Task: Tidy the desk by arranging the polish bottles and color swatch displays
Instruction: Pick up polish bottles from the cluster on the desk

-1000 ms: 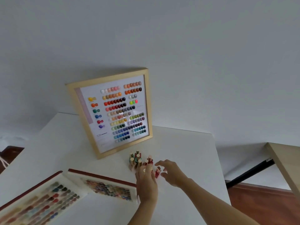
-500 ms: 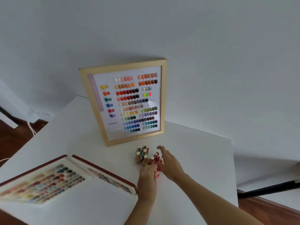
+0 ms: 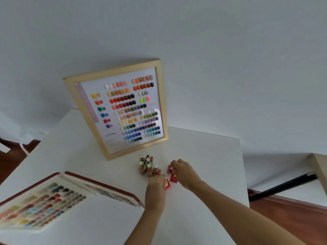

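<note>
L grip (image 3: 155, 189) pinches square coral bottle (image 3: 167, 186), R grip (image 3: 184, 171) on red ones (image 3: 172, 175).

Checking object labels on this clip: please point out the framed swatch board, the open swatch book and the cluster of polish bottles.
framed swatch board (image 3: 160, 96), head view, on its right wooden frame edge.
open swatch book (image 3: 42, 207), head view, on the left page of swatches.
cluster of polish bottles (image 3: 147, 165), head view, on a gold-capped bottle mid-cluster.

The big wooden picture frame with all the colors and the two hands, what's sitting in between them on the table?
A huddle of small polish bottles stands between the frame and the left hand and right hand, in the head view.
</note>
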